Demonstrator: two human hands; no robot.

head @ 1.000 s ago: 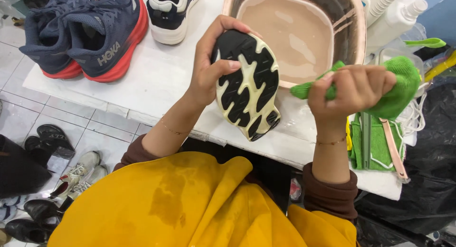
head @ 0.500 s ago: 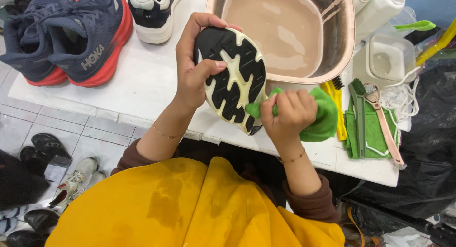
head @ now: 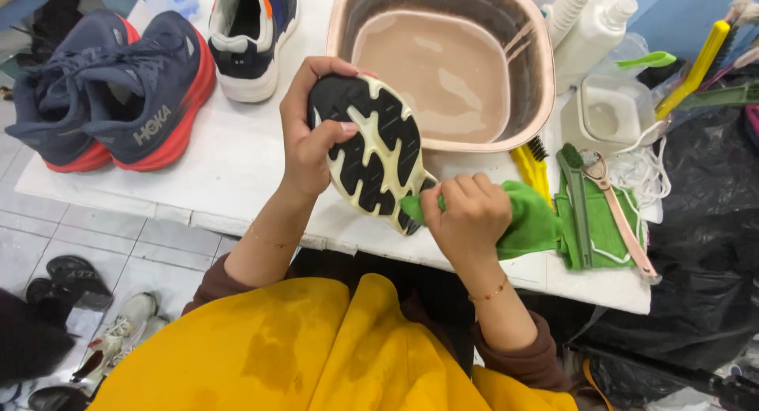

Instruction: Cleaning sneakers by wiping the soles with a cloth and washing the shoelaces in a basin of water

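Though its upper is turned away and hidden, the shoe (head: 371, 154) shows a lugged black-and-cream rubber sole, held over the table (head: 237, 182) edge. Left hand (head: 312, 138) grips its toe end, fingers curled around. Right hand (head: 466, 213) is closed on a soft green cloth (head: 526, 221), pressed to the heel. Behind, a pink basin (head: 538, 87) holds murky brown water.
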